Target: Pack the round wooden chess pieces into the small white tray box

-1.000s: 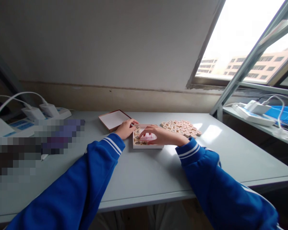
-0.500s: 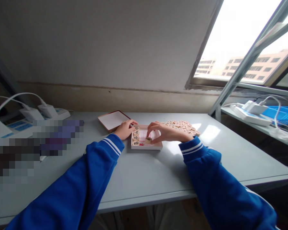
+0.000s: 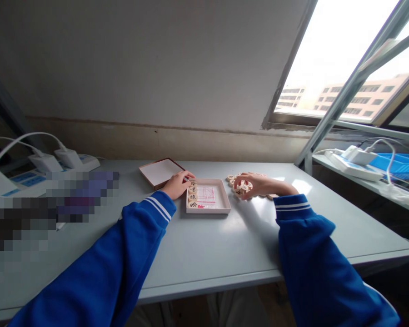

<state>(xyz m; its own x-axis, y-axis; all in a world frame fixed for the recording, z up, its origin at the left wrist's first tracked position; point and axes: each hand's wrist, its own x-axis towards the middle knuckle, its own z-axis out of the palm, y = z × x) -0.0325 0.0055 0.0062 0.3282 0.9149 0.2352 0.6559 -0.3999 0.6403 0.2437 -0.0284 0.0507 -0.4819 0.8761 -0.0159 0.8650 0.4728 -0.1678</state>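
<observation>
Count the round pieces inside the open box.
4: along the left wall of the box, the far piece, second piece, third piece and near piece. The left hand, at the far corner, might hide another.

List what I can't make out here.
Head view: some round pieces in the pile, hidden behind the right hand.
Head view: whether that hand grips the black-marked piece; the contact is too small.
Head view: far left corner of the box, behind the left hand.
Head view: whatever the pixelated patch covers.
Head view: the rest of the blue sleeves, cut off by the bottom edge.

Bright window, dim wall
</observation>
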